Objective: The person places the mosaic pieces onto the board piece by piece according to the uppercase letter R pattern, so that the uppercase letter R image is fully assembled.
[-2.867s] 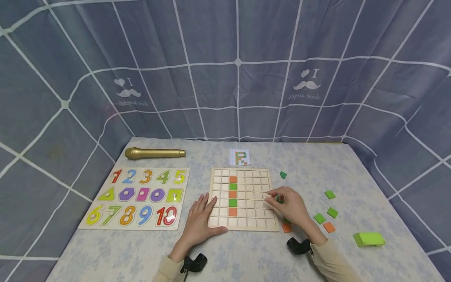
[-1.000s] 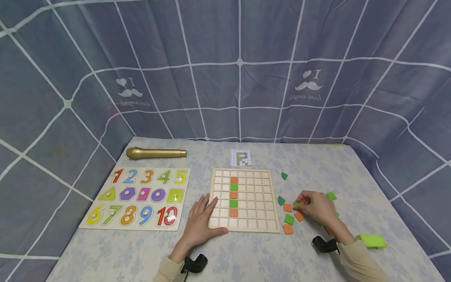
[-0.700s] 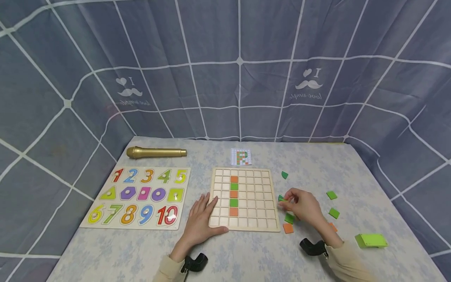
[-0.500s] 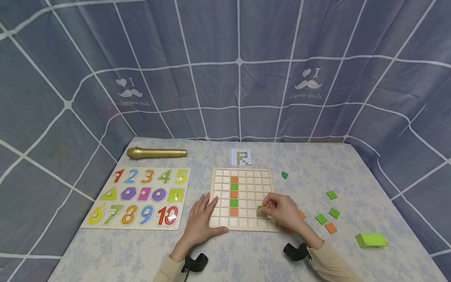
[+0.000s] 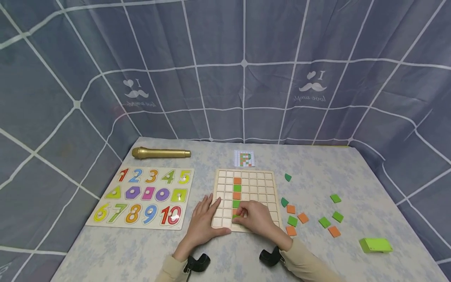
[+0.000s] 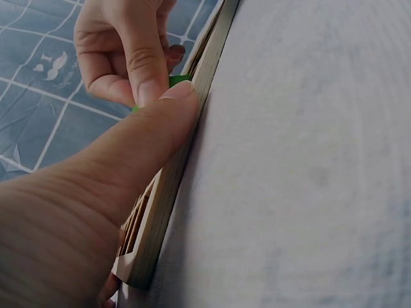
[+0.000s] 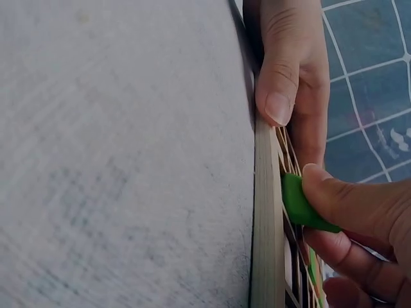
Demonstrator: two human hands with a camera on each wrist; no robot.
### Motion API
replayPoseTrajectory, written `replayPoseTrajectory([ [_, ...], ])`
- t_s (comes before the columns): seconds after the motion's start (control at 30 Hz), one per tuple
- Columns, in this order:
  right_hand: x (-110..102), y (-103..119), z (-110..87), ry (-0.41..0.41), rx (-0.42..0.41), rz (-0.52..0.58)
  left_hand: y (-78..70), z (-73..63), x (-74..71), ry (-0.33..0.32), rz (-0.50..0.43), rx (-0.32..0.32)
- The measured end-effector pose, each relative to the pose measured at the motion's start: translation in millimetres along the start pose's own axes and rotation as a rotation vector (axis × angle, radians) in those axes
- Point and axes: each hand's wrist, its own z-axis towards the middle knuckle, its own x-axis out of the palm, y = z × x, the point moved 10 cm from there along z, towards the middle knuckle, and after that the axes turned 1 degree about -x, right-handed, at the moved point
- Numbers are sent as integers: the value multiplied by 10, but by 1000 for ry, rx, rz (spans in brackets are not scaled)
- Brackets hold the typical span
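A wooden grid board (image 5: 260, 190) lies mid-table with a column of alternating orange and green square tiles, among them an orange tile (image 5: 237, 195) and a green tile (image 5: 237, 204). My right hand (image 5: 258, 219) pinches a green square tile (image 7: 298, 202) between thumb and fingers at the column's near end. In the right wrist view that tile is tilted, with its lower edge at the grid slots. Along the board's left side rests my left hand (image 5: 203, 223), fingers straight and thumb by the near edge. The right hand covers part of the board's near right side.
Loose orange tiles (image 5: 303, 217), green tiles (image 5: 324, 222) and dark green quarter-round pieces (image 5: 284, 202) lie right of the board. Beyond it is a pattern card (image 5: 244, 158). A number puzzle (image 5: 141, 201), gold microphone (image 5: 162, 153) and green block (image 5: 375, 245) are also on the table.
My right hand picked up a green tile from the loose pieces on the right and carried it left across the board to the column's near end. The left hand has stayed in place.
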Motion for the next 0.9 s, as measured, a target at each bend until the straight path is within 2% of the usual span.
replayPoseTrajectory([
  [0.3, 40, 11, -22, 28, -7, -4, 15, -3, 4, 14, 7, -17],
  [0.5, -7, 15, -47, 3, -17, -56, -14, 15, 20, 14, 9, 1],
  [0.7, -42, 128, -12, -31, -107, -153, -12, 22, -2, 6, 18, 3],
  [0.9, -40, 209, -25, -9, -181, -188, -9, 6, 6, 19, 25, -6],
])
